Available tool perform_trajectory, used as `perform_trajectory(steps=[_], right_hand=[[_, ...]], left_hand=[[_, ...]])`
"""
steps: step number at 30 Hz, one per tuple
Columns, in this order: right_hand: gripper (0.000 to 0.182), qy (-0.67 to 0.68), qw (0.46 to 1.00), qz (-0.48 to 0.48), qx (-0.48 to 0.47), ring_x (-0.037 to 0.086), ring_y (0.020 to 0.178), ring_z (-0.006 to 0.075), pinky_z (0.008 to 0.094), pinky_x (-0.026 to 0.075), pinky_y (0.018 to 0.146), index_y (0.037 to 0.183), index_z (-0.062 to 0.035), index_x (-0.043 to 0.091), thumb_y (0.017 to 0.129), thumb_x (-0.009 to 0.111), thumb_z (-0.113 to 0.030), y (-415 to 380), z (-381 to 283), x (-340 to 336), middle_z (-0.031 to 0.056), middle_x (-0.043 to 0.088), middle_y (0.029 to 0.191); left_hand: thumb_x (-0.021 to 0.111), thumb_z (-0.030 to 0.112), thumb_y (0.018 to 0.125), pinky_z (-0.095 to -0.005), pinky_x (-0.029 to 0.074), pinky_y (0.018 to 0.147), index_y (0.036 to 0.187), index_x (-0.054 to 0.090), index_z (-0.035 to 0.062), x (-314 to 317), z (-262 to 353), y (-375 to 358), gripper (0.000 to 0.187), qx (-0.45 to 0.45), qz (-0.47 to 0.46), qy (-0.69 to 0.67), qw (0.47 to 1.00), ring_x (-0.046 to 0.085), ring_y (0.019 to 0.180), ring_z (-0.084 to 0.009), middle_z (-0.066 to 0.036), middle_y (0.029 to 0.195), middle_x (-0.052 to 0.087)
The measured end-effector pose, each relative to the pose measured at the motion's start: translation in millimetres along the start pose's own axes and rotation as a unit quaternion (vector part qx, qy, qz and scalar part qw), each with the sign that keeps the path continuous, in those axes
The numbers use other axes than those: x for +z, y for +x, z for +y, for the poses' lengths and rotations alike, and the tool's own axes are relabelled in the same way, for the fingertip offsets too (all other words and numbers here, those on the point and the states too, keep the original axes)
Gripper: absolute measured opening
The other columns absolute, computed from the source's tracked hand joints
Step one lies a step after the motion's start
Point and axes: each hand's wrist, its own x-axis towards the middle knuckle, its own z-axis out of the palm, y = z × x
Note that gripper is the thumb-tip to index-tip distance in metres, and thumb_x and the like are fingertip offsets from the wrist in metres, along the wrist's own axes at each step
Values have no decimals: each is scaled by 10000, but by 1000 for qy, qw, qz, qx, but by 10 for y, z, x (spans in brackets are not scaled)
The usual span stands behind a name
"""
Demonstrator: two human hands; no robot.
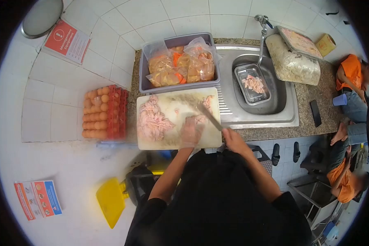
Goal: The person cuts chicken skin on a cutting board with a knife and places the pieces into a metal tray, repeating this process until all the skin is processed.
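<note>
On a white cutting board [178, 141] in front of me lies a large heap of pale pink raw meat or skin [153, 119] at the left. A smaller pink strip [208, 102] lies near its right edge. My right hand [235, 142] is closed around the handle of a knife [209, 116], its blade slanting up and left over the board. My left hand [190, 133], in what looks like a clear glove, is over the board beside a small pink piece [200, 119]. Motion blurs its fingers, so I cannot see whether they grip it.
Behind the board a grey crate [179, 87] holds bagged food. A metal tray [254, 100] with pink pieces sits in the sink [279, 104]. Egg trays [121, 112] stack at left. A phone [315, 113] lies right. Two people in orange [348, 71] are at far right.
</note>
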Motion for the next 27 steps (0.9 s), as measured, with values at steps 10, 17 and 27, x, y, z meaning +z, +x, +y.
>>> perform_trajectory(steps=[10, 17, 27], right_hand=[[513, 71, 988, 92, 98, 569, 1095, 571, 577, 460, 900, 1126, 45, 586, 1100, 378, -423, -806, 739, -539, 365, 634, 1092], [490, 78, 990, 80, 89, 561, 1062, 585, 612, 445, 876, 1088, 30, 565, 1094, 386, -427, -909, 927, -817, 367, 635, 1055], [470, 84, 987, 85, 104, 572, 1037, 586, 631, 439, 882, 1082, 16, 571, 1086, 403, -422, -1073, 1269, -1035, 365, 646, 1034]], left_hand=[[682, 272, 879, -462, 565, 677, 875, 704, 55, 327, 107, 314, 218, -6, 36, 108, 993, 678, 712, -365, -178, 829, 691], [648, 274, 855, -469, 563, 688, 954, 720, 69, 669, 69, 792, 239, -305, -113, 90, 941, 701, 750, -380, -198, 823, 705], [581, 259, 914, -412, 564, 827, 1105, 651, 68, 941, 119, 1075, 279, -98, -213, 236, 943, 700, 952, -322, -158, 992, 705]])
